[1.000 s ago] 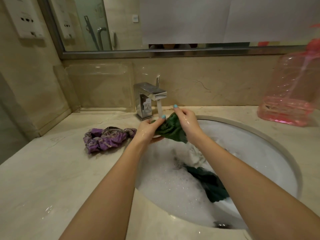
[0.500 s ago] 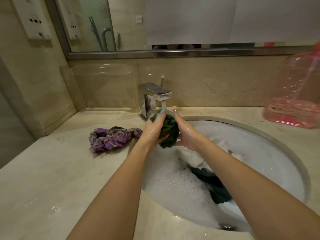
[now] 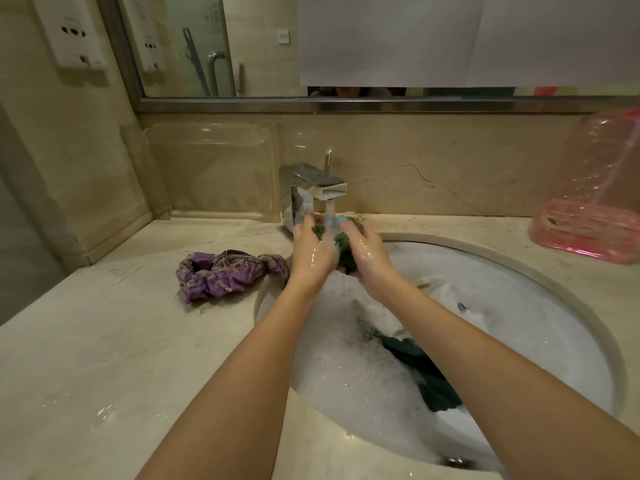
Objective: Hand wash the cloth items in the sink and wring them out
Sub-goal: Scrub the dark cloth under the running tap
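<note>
Dark green cloth [image 3: 344, 242], wet and bunched into a wad, sits between both hands at the rear edge of the sink [image 3: 571, 299], directly under the faucet [image 3: 311, 188].

- Left hand [image 3: 313, 258]: grip closed around the left side of the wad, fingers curled over its top. The back of the hand is wet and glossy.
- Right hand [image 3: 367, 258]: grip closed around the right side of the wad, fingertips wrapped over the upper edge. The two hands press toward each other with the cloth compressed between them.
- Water stream [image 3: 329, 211]: runs from the faucet spout onto the fingers and the top of the wad. Water drips from beneath the hands into the basin.

The basin holds white foam [image 3: 346, 368]. A second dark cloth [image 3: 426, 372] lies partly submerged in the foam, near the right forearm and well apart from the held wad. The drain [image 3: 459, 460] shows at the near edge of the basin.

A purple cloth [image 3: 225, 275] lies crumpled on the beige stone bench [image 3: 104, 358], just left of the sink rim and near the left wrist. A pink translucent jug [image 3: 595, 192] stands on the bench at the far right. A mirror [image 3: 242, 46] is mounted on the wall above the faucet.
</note>
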